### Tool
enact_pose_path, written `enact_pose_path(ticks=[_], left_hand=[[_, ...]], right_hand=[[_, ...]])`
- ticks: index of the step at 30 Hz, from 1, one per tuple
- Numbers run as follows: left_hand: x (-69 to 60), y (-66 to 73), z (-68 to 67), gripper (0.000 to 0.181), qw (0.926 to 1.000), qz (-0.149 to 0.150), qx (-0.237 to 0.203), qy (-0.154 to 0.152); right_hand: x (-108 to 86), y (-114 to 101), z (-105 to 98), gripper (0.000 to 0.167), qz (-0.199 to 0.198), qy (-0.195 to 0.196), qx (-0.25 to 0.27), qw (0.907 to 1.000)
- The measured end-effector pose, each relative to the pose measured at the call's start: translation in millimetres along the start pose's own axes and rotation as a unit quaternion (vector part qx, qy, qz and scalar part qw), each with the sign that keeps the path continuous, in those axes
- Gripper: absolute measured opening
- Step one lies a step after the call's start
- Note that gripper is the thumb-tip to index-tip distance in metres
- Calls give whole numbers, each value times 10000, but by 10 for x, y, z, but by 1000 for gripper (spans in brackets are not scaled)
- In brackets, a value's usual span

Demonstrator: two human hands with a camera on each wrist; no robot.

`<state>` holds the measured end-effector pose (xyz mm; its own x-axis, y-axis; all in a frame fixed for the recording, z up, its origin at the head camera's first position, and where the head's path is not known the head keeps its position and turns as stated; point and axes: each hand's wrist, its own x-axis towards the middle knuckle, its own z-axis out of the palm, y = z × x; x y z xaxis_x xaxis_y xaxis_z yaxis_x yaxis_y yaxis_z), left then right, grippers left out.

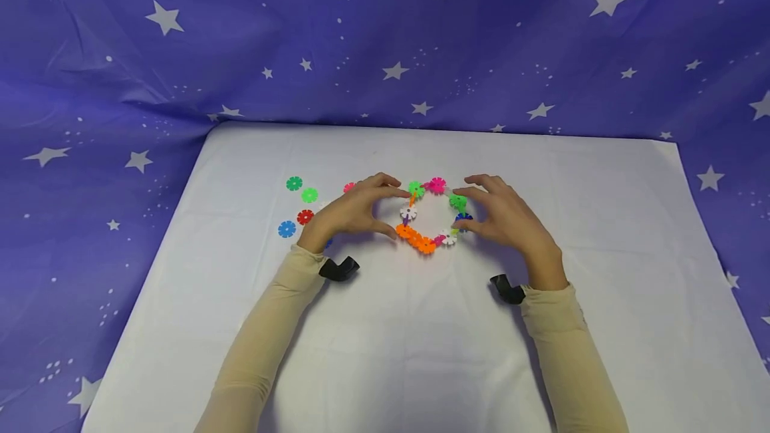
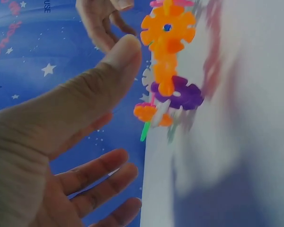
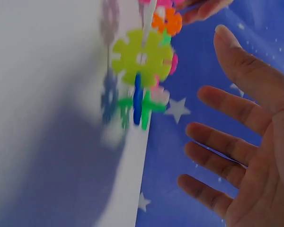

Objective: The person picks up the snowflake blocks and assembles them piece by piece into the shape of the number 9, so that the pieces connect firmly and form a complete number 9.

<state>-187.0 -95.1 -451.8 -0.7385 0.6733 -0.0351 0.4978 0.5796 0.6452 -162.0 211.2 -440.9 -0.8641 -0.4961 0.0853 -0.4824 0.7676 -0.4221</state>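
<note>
Ring of notched plastic discs (image 1: 415, 238) sat between the two hands, its flat, gear-edged pieces slotted together at angles, some face up and others on edge. The left hand (image 1: 355, 208) was spread, thumb and fingers bowed apart beside the ring; whether its thumb tip met the plastic could not be told. The right hand (image 1: 504, 216) was spread too, its fingers well separated and apart from the ring in its own wrist view.

Nearest the left thumb ran a row of smooth orange discs (image 1: 426, 246), with a white disc (image 1: 408, 212) between thumb and index tip. By the right thumb was a dark blue disc (image 1: 463, 220), and a bright pink disc (image 1: 437, 185) closed the far side between both hands.

Past the left hand's outer side lay loose round discs with the same slotted rims: green (image 1: 294, 183), red (image 1: 305, 217) and light blue (image 1: 287, 228). Beige sleeves (image 1: 252, 359) wrinkled softly behind the wrists. Under everything spread a faintly creased white cloth (image 1: 421, 346); beyond the fingertips hung a rippled, star-printed purple-blue fabric (image 1: 361, 32).
</note>
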Motion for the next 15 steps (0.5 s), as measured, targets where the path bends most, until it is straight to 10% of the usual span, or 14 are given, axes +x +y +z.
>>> enact_pose_path(ticks=[15], left_hand=[[25, 3, 78, 76, 9985, -166, -66, -512]], right_hand=[[28, -78, 173, 46, -299, -702, 210, 9969]])
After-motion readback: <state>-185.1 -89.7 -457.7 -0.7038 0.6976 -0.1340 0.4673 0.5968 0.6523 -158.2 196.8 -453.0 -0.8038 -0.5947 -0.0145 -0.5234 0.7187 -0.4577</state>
